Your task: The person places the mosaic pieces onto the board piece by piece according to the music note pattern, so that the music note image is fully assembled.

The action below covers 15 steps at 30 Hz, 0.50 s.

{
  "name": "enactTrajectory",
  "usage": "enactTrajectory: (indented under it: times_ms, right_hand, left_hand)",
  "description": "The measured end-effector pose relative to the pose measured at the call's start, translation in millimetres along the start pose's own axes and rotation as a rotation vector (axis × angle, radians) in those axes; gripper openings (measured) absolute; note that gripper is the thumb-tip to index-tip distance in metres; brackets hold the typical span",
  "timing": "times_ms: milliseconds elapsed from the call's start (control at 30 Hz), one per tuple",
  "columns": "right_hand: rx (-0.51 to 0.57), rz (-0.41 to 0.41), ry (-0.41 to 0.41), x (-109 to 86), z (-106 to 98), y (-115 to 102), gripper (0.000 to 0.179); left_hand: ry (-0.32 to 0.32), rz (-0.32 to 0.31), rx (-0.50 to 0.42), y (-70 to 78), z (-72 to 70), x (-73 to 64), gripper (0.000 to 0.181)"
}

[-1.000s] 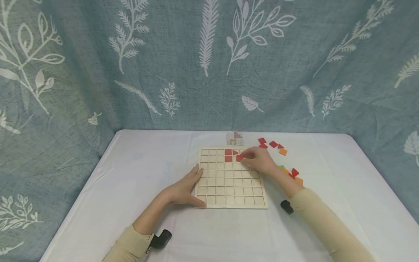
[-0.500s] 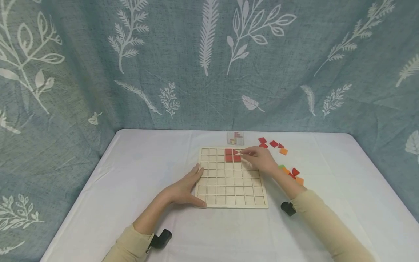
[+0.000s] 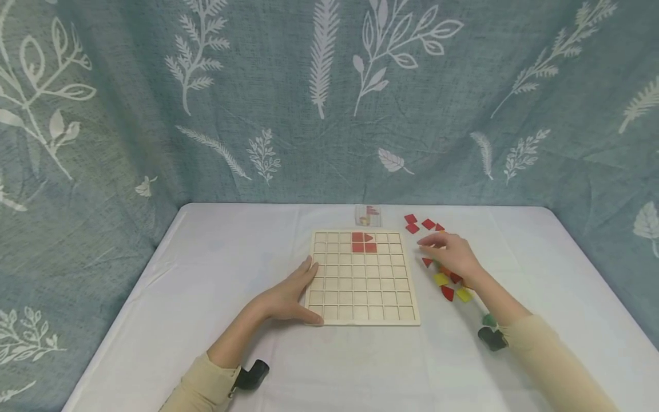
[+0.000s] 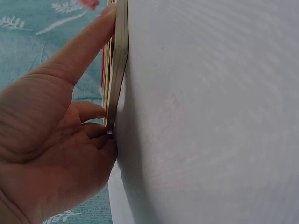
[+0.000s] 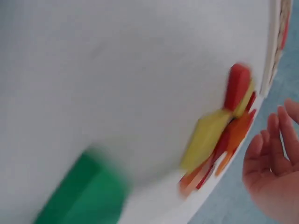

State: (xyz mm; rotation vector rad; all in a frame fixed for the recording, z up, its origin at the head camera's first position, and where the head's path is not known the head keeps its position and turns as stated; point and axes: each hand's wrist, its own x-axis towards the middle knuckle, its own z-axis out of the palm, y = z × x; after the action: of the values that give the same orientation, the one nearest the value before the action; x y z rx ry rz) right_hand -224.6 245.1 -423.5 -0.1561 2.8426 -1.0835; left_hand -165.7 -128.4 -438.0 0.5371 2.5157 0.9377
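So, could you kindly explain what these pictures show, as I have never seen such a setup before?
There is no machine, only a person working bare-handed. A head-worn camera takes the wide picture; two wrist cameras take the close ones. On the white-covered table lies a wooden grid board with four red pieces in its squares, and a small card just beyond it. Loose pieces in red, yellow, orange and green lie right of the board. The left hand rests against the board's left side, its thumb by the near left corner. The right hand is above the loose pieces; I can see nothing held in it.
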Motion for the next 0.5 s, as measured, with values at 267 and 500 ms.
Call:
enactTrajectory:
  times_ms: [267,500]
  right_hand:
    - [-0.048,0.095,-0.101,-9.9,-4,14,0.036]
    - [-0.026,0.084,-0.113,-12.3,-2,16,0.036]
  left_hand:
    - [0.009,-0.018,-0.002,0.3,-0.4,-0.5,0.123]
    - [0.004,-0.017,-0.009,2.9,-1.5,-1.5,0.121]
